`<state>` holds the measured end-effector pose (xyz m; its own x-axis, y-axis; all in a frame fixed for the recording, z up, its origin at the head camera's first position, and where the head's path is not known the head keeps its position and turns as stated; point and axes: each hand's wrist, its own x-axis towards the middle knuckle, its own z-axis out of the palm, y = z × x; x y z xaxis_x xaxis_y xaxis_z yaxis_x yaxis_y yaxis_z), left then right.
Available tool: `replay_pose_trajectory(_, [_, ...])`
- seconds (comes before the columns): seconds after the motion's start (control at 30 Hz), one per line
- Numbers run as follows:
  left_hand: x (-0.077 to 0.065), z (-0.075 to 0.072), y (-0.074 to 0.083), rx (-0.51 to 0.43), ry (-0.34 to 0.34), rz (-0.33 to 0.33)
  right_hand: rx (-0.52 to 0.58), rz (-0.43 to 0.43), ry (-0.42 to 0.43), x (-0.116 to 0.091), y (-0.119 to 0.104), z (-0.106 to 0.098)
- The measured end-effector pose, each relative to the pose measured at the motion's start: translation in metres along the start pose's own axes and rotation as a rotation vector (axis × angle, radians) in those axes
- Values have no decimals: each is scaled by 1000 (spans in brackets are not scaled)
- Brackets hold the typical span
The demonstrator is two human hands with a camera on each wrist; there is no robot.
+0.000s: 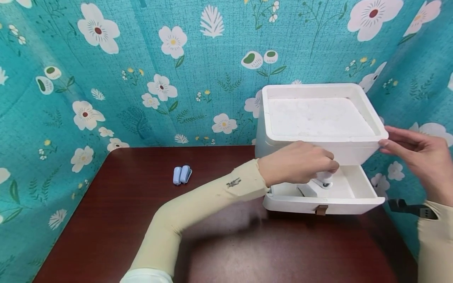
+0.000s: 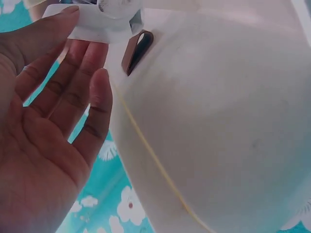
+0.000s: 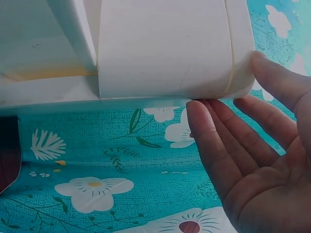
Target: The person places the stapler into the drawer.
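Observation:
My left hand (image 1: 301,163) reaches over the pulled-out drawer (image 1: 348,202) of a white storage box (image 1: 320,139). Between thumb and fingers it pinches a small white item (image 2: 90,29) with a clear round part at one end; its exact kind I cannot tell. In the head view the fingers hide most of this item (image 1: 323,179). Beneath it, another white piece (image 1: 309,191) lies inside the drawer. At the box's upper right front corner, my right hand (image 1: 421,153) grips the edge, the thumb on one face and the fingertips (image 3: 199,110) on the adjoining one.
Two small light-blue staplers (image 1: 181,175) lie side by side on the dark red-brown table (image 1: 226,243), left of the box. A brown pull tab (image 1: 321,210) sticks out from the drawer front. Flowered teal cloth (image 1: 212,70) hangs close behind and beside the table.

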<state>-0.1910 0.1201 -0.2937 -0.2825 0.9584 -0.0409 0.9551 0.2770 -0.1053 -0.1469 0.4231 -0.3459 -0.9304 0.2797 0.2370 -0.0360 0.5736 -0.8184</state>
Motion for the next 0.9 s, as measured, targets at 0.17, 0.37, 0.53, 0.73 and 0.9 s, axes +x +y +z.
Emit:
replay_pose_trajectory(0.17, [21,6,6,108,-12,40,1,17,0,0,0,0])
replay_pose_trajectory(0.37, [42,14,13,198,-36,68,-15,3,9,-1,-2,1])
replay_pose_trajectory(0.53, [56,20,17,239,-60,80,-22,-1,10,-1,-3,2])
replay_pose_trajectory(0.73, [68,39,23,325,-26,123,-17,0,4,-1,-4,2])
replay_pose_trajectory(0.9, [74,52,24,343,-22,149,-32,17,5,-1,-4,1])
